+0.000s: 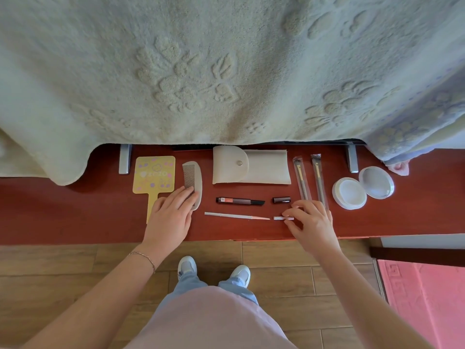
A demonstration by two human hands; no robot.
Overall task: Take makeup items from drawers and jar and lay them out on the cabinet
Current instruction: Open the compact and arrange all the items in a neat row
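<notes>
- Pinching the small silver cap between thumb and fingertips, your right hand sets it on the red surface, just off the tip of the slim pale pencil.
- Your left hand lies flat with fingers straight, resting on the lower end of the grey comb, beside the yellow hand mirror.
- That cap looks light, smooth and likely to roll, so hold it by its sides and lay it down gently.
- Take the pencil mid-barrel; its exposed tip looks fragile.
- The dark pen and its cap lie just above, stiff and easy to grip.
- Both wrapped brushes probably feel slippery in their sleeves.
- Handle the open round jar and lid by their rims.
- A beige pouch lies behind, soft.
</notes>
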